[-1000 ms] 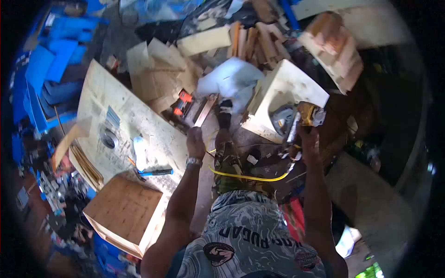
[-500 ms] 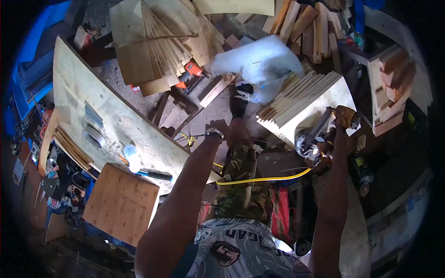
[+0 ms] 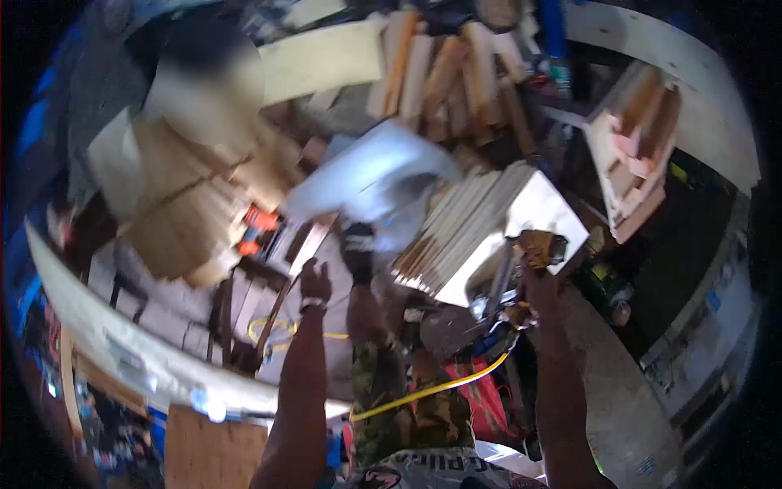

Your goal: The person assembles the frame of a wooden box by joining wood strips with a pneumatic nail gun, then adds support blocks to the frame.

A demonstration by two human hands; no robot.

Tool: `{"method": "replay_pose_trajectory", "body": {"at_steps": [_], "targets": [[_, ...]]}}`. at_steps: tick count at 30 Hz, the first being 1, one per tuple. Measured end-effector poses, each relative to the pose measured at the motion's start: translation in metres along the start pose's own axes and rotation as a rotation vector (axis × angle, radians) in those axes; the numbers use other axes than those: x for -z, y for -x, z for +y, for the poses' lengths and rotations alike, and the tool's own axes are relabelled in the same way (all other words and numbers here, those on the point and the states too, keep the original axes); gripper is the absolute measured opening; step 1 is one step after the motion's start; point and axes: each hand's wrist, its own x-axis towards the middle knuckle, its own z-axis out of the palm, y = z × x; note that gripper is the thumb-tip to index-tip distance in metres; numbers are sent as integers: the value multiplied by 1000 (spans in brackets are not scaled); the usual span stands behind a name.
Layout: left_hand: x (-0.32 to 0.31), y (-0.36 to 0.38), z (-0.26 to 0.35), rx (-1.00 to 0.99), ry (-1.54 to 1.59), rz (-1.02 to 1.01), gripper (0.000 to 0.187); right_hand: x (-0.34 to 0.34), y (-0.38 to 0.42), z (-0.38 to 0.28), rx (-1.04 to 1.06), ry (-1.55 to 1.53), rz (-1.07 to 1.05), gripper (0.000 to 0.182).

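In my right hand (image 3: 534,287) is a pneumatic nail gun (image 3: 541,247), gripped by its handle. A yellow air hose (image 3: 444,389) runs from the tool's lower end across my thighs. The nail gun is over a pale board (image 3: 547,205) beside a stack of wooden slats (image 3: 464,224). My left hand (image 3: 315,284) is held out over the floor near my leg with its fingers extended, and holds nothing. A metal-banded watch (image 3: 313,303) is on that wrist.
An orange power tool (image 3: 259,220) lies beside fanned thin panels (image 3: 179,212). Lumber offcuts (image 3: 448,73) are piled at the back, and a wooden box of blocks (image 3: 643,147) is at right. A long pale panel (image 3: 147,359) curves along the left, near a brown board (image 3: 213,444).
The view has swung left and up. My left hand has lifted away from near the long panel, with its fingers extended. My right hand still grips the nail gun.
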Motion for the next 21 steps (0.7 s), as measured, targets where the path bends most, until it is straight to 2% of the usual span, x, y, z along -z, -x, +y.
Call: {"method": "replay_pose_trajectory", "body": {"at_steps": [1,3,5,6,7,9,10,11,13,15,17,19,21], "targets": [[-6,-26,-2,-106,-9,88,31,-2,-2,0,22,-35,30,27],[15,-74,40,-340,16,144,29,-8,-2,3,41,-102,65,23],[6,-121,51,-389,124,287,30,-6,5,-7,11,-95,40,25],[20,-136,85,-336,-61,236,43,-6,7,-17,1,-92,24,26],[35,-147,128,-422,-176,379,38,-6,12,-26,-3,-125,16,25],[42,-175,170,-611,-109,407,40,-5,19,-42,-8,-176,-16,25],[47,-190,186,-679,-61,361,40,-7,13,-34,-44,-115,45,22],[46,-197,200,-727,-37,242,40,-4,16,-28,17,-87,79,21],[51,-198,221,-742,-108,-121,39,-9,5,-21,192,-43,65,18],[57,-190,234,-674,-276,-579,39,-8,10,-35,63,-113,-13,15],[43,-198,237,-552,-390,-718,40,6,-1,-16,-38,-79,-92,15],[12,-245,220,-458,-390,-267,38,-1,2,-22,-10,-125,-53,15],[40,-285,275,-411,-305,-223,45,-4,6,-36,-2,-131,-19,16]]}}
